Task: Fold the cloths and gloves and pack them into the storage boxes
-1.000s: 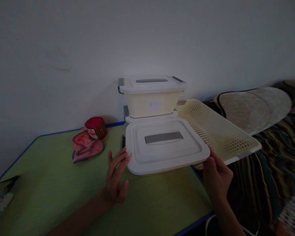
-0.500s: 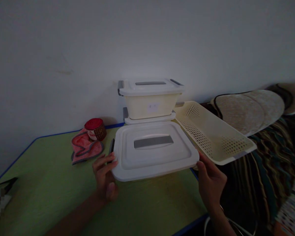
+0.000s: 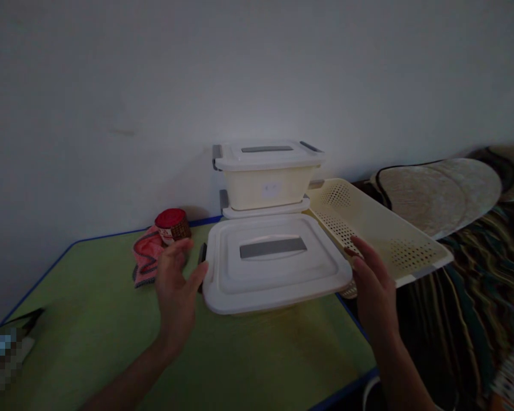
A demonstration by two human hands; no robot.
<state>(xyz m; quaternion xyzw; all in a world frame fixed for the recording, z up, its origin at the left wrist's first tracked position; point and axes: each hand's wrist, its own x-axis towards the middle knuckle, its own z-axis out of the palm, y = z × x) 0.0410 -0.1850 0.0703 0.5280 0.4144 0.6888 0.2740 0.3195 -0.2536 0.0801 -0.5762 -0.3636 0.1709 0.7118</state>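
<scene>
A lidded storage box with a white lid (image 3: 278, 279) and a grey handle strip (image 3: 273, 248) sits on the green table in front of me. At its left end is my left hand (image 3: 175, 297), fingers raised and apart, with the thumb at the lid's edge beside a dark latch (image 3: 203, 257). My right hand (image 3: 376, 294) is by the right end, its fingers spread near the lid's corner and over the basket's edge. Neither hand grips the box. The box's body is mostly hidden under the lid.
Behind stands a stack with a cream lidded box (image 3: 269, 185) on top. A cream perforated basket (image 3: 381, 228) lies to the right. A red round container (image 3: 172, 225) and a pink cloth (image 3: 145, 257) are at the left. A cushion (image 3: 441, 191) rests beyond the table (image 3: 89, 319).
My left hand has lifted its fingers off the lid's left edge and spread them. My right hand has loosened from the right corner, fingers now extended. The view has shifted slightly.
</scene>
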